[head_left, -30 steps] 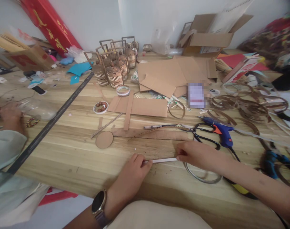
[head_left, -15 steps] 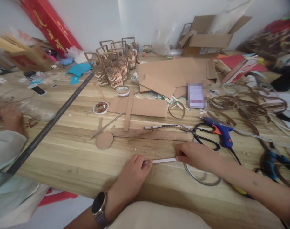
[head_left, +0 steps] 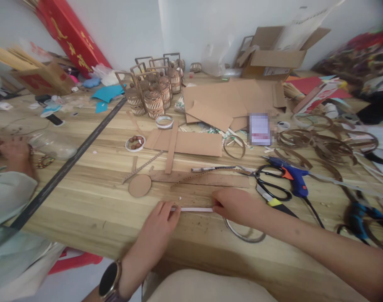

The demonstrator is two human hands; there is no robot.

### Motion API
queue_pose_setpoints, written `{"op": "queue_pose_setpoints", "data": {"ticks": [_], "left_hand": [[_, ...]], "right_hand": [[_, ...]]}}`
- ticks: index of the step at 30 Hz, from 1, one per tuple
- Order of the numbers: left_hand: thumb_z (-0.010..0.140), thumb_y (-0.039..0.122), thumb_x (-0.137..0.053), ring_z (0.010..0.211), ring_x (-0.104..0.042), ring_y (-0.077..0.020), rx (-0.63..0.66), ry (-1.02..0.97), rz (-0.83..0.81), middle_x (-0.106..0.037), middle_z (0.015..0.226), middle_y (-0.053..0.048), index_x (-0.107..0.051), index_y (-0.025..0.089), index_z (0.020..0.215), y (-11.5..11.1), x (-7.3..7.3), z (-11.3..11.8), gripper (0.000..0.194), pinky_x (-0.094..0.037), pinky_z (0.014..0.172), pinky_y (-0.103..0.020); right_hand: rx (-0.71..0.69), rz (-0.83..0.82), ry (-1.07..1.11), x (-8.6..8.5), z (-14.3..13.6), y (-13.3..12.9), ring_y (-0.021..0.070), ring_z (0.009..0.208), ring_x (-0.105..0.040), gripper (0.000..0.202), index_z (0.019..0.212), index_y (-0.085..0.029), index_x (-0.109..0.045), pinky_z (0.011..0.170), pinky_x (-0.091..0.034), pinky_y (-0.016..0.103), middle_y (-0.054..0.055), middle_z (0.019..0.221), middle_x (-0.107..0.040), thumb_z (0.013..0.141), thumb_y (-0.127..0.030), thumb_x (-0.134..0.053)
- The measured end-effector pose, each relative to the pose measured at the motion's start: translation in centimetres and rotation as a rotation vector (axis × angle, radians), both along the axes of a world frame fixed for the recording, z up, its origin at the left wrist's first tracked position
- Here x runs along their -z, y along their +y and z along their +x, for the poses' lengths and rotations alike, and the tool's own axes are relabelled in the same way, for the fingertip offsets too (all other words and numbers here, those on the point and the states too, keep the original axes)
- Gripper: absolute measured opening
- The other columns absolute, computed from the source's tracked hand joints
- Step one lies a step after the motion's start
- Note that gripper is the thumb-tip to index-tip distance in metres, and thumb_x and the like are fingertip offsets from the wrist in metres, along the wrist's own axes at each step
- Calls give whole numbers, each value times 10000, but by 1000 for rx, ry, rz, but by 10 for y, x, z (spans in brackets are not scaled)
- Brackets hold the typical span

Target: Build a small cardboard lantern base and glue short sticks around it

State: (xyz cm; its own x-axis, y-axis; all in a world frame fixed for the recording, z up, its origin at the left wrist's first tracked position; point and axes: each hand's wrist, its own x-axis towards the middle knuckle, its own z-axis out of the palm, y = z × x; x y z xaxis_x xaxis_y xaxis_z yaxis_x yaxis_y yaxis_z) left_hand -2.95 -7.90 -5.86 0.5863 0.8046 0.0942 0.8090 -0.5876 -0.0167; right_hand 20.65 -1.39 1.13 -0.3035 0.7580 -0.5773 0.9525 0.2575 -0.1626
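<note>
A narrow white strip (head_left: 196, 209) stretches level between my two hands, just above or on the wooden table. My left hand (head_left: 162, 216) pinches its left end between thumb and fingers. At the other end, my right hand (head_left: 230, 205) has its fingers closed on the strip. A curved band (head_left: 246, 238) loops out from below my right hand, part of it hidden by the hand. Beyond my hands lie a long brown strip (head_left: 222, 179), a cardboard disc (head_left: 140, 186) and a pen (head_left: 199, 170).
Black scissors (head_left: 274, 184), a blue glue gun (head_left: 292, 174) and a yellow-black tool (head_left: 282, 206) lie at right. Small woven baskets (head_left: 153, 102) and cardboard (head_left: 216, 98) stand or lie behind. Another person's hand (head_left: 16, 153) is at far left.
Both my hands have moved left along with the white strip, which now looks more level. The curved band has shifted left too, and the yellow-black tool by the scissors shows more.
</note>
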Motion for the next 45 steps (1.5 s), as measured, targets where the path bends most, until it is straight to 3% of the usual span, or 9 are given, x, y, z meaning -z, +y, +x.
{"op": "queue_pose_setpoints", "data": {"ticks": [6,14,19,23,27,35,45], "left_hand": [[922,13,-428,974,-601,-253,124,-81,-28,-646,1103,-149,-537,99,1228,-8,8,33,335,-538,841,-388],[937,58,-514,889,-600,-246,248,-72,-131,-653,1011,-116,-600,76,1125,7,-5,71,208,-547,758,-355],[953,50,-482,892,-592,-232,241,-122,-140,-657,1017,-93,-617,107,1085,10,-1,72,197,-533,791,-352],[948,31,-466,898,-594,-238,241,-143,-129,-659,1026,-103,-610,101,1106,10,4,70,225,-530,792,-359],[951,17,-429,917,-592,-237,224,-159,-149,-654,1051,-105,-603,120,1112,9,9,69,259,-520,805,-360],[928,18,-477,966,-595,-245,218,-68,-169,-649,1098,-97,-528,134,1293,7,8,69,386,-521,831,-368],[906,26,-548,970,-600,-260,211,-31,-189,-645,1099,-108,-529,127,1316,7,6,70,422,-542,821,-385]], "right_hand": [[-5,-4,-29,-6,-5,-1,278,924,-702,204,906,-165,-742,686,-460,298,122,956,-758,868,-186,-543],[6,-2,-6,-4,-4,-2,289,937,-701,233,952,-139,-756,712,-479,313,159,982,-759,871,-205,-549],[23,-30,76,-3,15,3,242,887,-692,237,907,-164,-759,676,-451,274,120,956,-761,874,-211,-529],[49,-122,145,-8,39,6,153,663,-647,230,794,-180,-746,545,-388,218,31,725,-726,869,-222,-533],[110,-155,161,-10,61,3,117,562,-581,208,797,-180,-731,485,-331,206,-9,650,-666,873,-258,-554],[161,-124,101,-10,81,1,157,644,-585,183,791,-189,-746,522,-316,230,11,671,-665,844,-290,-604],[165,-28,5,1,83,-6,234,840,-664,143,870,-189,-736,610,-356,266,74,876,-742,829,-256,-617]]}}
